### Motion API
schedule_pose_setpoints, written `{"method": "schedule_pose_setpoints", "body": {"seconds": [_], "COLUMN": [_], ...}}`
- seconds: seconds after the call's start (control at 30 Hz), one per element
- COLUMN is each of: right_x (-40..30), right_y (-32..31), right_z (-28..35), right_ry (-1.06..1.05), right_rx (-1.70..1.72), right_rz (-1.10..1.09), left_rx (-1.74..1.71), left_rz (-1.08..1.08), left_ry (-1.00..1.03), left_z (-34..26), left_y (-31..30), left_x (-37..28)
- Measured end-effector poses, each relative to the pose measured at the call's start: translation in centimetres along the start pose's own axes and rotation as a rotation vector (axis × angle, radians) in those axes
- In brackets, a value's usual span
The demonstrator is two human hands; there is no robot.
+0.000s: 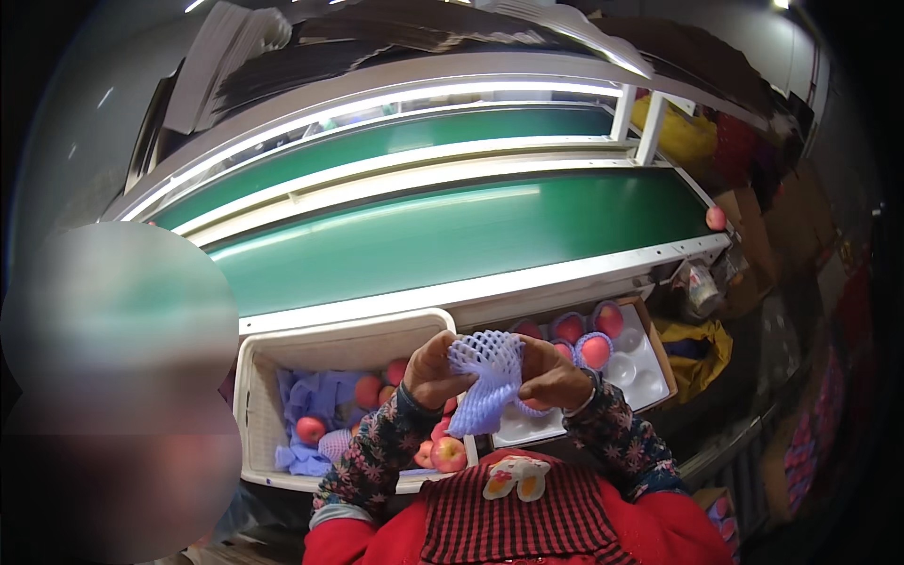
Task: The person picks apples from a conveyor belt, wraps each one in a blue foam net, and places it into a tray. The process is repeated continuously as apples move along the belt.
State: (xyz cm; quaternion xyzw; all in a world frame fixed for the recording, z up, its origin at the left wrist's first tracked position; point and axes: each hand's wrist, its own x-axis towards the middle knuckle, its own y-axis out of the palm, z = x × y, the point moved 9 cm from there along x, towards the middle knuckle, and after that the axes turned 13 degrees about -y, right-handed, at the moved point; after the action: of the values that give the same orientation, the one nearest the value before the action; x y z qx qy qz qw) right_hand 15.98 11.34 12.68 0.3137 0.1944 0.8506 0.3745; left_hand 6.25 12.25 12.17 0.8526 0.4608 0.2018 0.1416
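Observation:
A blue foam net sleeve is stretched between my two hands, its top end spread wide and its lower end hanging down. My left hand pinches the left edge of its mouth, and my right hand grips the right edge. Beneath my left hand is a white plastic crate holding loose red apples, one netted apple and a heap of blue foam nets. Right of it, partly hidden by my right hand, a cardboard box contains a white moulded tray with several apples in blue nets.
Beyond the crate and box runs a green conveyor belt with a white metal rail; one apple rests at its right end. Flattened cardboard is stacked on the shelf above. Yellow bags lie at the right. A blurred patch covers the left side.

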Motion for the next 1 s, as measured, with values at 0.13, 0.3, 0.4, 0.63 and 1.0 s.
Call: {"method": "schedule_pose_setpoints", "body": {"seconds": [0.13,0.3,0.4,0.63,1.0], "right_x": [-0.3,-1.9,-2.1,-2.6,-9.8], "right_y": [-2.1,-1.4,0.5,-0.3,-6.5], "right_z": [2.0,6.1,6.9,4.2,-0.2], "right_ry": [-0.185,-0.657,-0.783,-0.550,0.450], "right_rx": [-0.530,-1.219,-1.325,-0.916,-0.110], "right_rz": [-0.143,-0.284,-0.211,-0.078,0.210], "left_rx": [0.832,0.887,0.437,0.282,-0.007], "left_rz": [-0.315,-0.347,-0.015,-0.039,-0.031], "left_ry": [0.184,0.448,0.315,0.050,-0.352], "left_z": [-3.1,-1.8,-0.2,2.8,11.1], "left_y": [0.9,3.4,4.1,1.9,3.7], "left_x": [-0.4,-1.2,-0.8,0.0,6.2]}}
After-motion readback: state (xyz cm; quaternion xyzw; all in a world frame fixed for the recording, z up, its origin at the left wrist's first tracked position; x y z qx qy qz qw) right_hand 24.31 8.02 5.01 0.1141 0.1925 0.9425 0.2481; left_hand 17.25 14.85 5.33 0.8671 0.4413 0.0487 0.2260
